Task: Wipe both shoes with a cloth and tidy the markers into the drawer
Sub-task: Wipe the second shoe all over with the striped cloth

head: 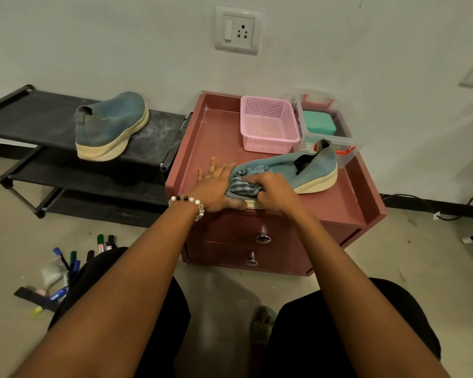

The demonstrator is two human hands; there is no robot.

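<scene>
Several markers [74, 264] lay scattered on the floor at the near left, partly hidden behind the person's knee; judged light, rigid and prone to rolling, they would best be pinched at mid-barrel, a few at a time. None had yet reached the drawer.

Far left, one blue shoe [111, 126] stood upright on the top shelf of the black rack [25, 115], heel toward the camera, untouched by either hand. Its knit upper looked soft and its pale sole firm; it was judged light, best held by the heel collar or the sole edge.

At centre, the second shoe [292, 167] rested on the top of the red drawer unit [219, 132], toe toward the left, beside the pink basket [268, 124]. The left hand [216, 186] lay at the toe with fingers straight and spread, the thumb against the sole edge, steadying the shoe without closing round it. The right hand [276, 189] was curled round a bunched striped cloth [242, 185], pressing it on the toe. The cloth appeared limp and would hold only if kept bunched.

Both drawer knobs [262, 237] sat on closed fronts below.
</scene>
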